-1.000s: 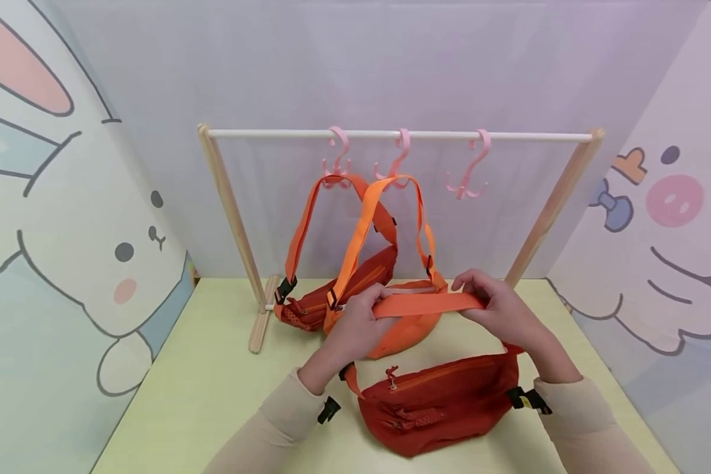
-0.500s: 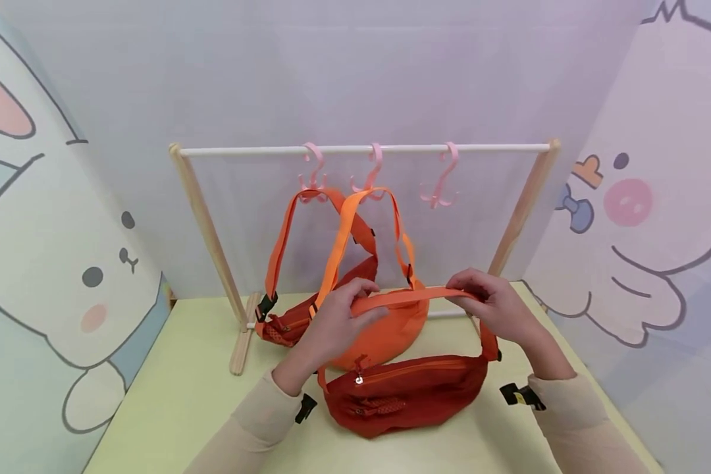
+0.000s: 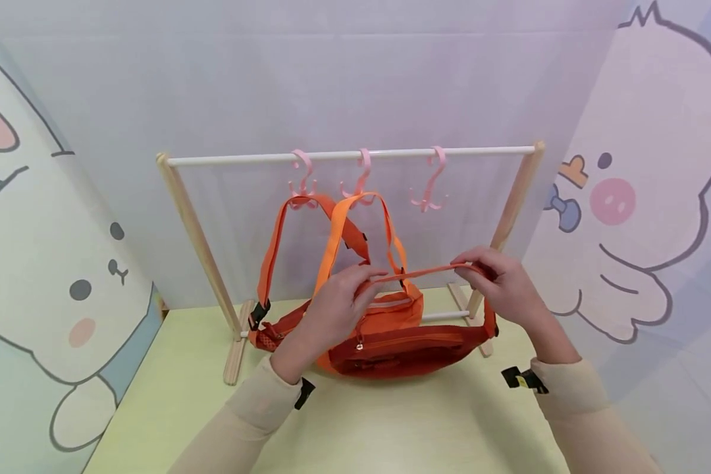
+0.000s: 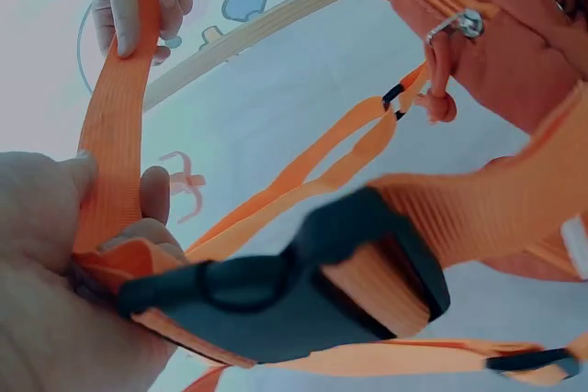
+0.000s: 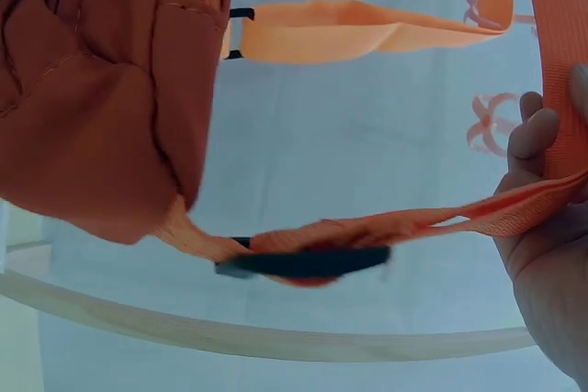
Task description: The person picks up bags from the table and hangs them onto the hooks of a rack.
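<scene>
A dark red waist bag (image 3: 415, 354) hangs by its orange-red strap (image 3: 421, 272) from both hands, in front of the rack. My left hand (image 3: 334, 308) grips the strap's left part, and my right hand (image 3: 502, 284) pinches its right part between thumb and fingers. In the left wrist view a black buckle (image 4: 257, 296) on the strap hangs beside the left hand. Behind, a bright orange waist bag (image 3: 399, 313) hangs by its strap on the middle pink hook (image 3: 363, 174). Another red waist bag (image 3: 281, 326), partly hidden, hangs on the left pink hook (image 3: 303, 178).
A white rail (image 3: 237, 159) on wooden legs (image 3: 195, 237) carries the hooks. The right pink hook (image 3: 431, 184) bears no bag. The rack stands on a pale yellow table (image 3: 391, 428), before a pale wall (image 3: 332, 79) with cartoon side panels.
Both hands have lifted the strap, and the dark red bag has risen and moved toward the rack. The strap now shows nearly edge-on. The head view has shifted.
</scene>
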Motion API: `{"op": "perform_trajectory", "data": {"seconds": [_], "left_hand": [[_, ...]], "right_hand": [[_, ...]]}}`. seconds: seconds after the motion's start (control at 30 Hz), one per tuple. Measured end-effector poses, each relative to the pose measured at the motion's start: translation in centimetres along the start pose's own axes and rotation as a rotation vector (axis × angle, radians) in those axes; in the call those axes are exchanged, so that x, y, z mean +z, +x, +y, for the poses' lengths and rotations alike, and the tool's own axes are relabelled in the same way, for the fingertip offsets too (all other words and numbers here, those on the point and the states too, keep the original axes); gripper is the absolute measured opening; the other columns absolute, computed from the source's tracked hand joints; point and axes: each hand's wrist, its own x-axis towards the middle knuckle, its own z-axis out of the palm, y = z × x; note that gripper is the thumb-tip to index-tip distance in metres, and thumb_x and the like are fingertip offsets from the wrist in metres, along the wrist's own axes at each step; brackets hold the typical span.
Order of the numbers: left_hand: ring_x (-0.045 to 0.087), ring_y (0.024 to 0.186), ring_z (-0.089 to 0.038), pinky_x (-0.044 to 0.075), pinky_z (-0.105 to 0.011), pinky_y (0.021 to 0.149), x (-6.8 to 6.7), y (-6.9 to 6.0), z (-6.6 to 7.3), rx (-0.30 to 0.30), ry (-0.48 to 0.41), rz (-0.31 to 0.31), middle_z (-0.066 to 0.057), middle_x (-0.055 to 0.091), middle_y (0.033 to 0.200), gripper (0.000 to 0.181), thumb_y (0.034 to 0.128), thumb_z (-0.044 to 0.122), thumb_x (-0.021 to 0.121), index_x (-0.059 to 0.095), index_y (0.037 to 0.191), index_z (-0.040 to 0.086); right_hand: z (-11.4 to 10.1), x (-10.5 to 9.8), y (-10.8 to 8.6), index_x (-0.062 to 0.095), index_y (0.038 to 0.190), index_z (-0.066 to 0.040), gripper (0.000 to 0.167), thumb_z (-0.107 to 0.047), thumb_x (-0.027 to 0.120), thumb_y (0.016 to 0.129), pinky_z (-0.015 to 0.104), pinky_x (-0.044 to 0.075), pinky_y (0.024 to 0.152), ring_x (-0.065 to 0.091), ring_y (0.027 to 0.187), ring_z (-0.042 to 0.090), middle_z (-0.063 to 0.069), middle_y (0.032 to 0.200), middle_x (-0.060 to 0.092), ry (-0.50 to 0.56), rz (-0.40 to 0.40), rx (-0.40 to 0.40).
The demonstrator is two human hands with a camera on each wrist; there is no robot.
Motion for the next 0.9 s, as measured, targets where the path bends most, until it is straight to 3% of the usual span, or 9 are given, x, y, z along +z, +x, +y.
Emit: {"op": "perform_trajectory", "data": {"seconds": [0.1, 0.3, 0.53, 0.63, 0.9], "left_hand": [[0.053, 0.075, -0.011, 0.051, -0.029, 0.065, -0.3, 1.0, 0.2, 0.021, -0.008, 0.033, 0.005, 0.067, 0.097, 0.026, 0.1073, 0.021, 0.065, 0.072, 0.13, 0.011], [0.05, 0.072, -0.016, 0.046, -0.031, 0.063, -0.9, 3.0, 0.9, 0.019, -0.03, 0.085, 0.001, 0.059, 0.086, 0.022, 0.1083, 0.018, 0.063, 0.072, 0.126, 0.009], [0.058, 0.084, -0.017, 0.053, -0.03, 0.073, -1.5, 5.1, 1.4, 0.031, -0.05, 0.158, -0.007, 0.072, 0.11, 0.025, 0.1077, 0.016, 0.064, 0.071, 0.129, 0.005], [0.058, 0.082, -0.018, 0.053, -0.031, 0.071, -1.7, 6.1, 1.4, 0.03, -0.085, 0.187, -0.009, 0.072, 0.111, 0.026, 0.1079, 0.015, 0.064, 0.069, 0.13, 0.003], [0.06, 0.092, -0.02, 0.055, -0.03, 0.076, -2.2, 8.5, 1.5, -0.047, -0.174, 0.231, -0.01, 0.068, 0.117, 0.03, 0.1079, 0.016, 0.064, 0.062, 0.135, 0.002]], "right_hand": [[-0.1, -0.6, 0.9, 0.078, 0.112, -0.009, 0.035, 0.017, 0.075, 0.089, 0.02, 0.042, 0.053, 0.052, 0.064, 0.011, 0.001, 0.083, 0.064, -0.018, 0.035, 0.001], [-0.7, -1.8, 2.6, 0.077, 0.116, -0.007, 0.022, 0.005, 0.071, 0.098, 0.02, 0.044, 0.053, 0.057, 0.065, 0.013, 0.004, 0.081, 0.065, -0.069, 0.094, 0.099], [-0.7, -2.9, 5.0, 0.073, 0.12, -0.004, 0.017, -0.006, 0.067, 0.104, 0.018, 0.043, 0.057, 0.056, 0.07, 0.011, 0.011, 0.088, 0.067, -0.108, 0.146, 0.174], [-0.4, -3.2, 6.3, 0.072, 0.121, -0.004, 0.018, -0.01, 0.066, 0.106, 0.018, 0.045, 0.061, 0.058, 0.074, 0.011, 0.011, 0.091, 0.067, -0.102, 0.172, 0.189], [0.5, -3.5, 9.3, 0.07, 0.122, -0.004, 0.025, -0.024, 0.061, 0.11, 0.021, 0.045, 0.061, 0.059, 0.08, 0.017, 0.006, 0.099, 0.069, -0.142, 0.225, 0.211]]}}
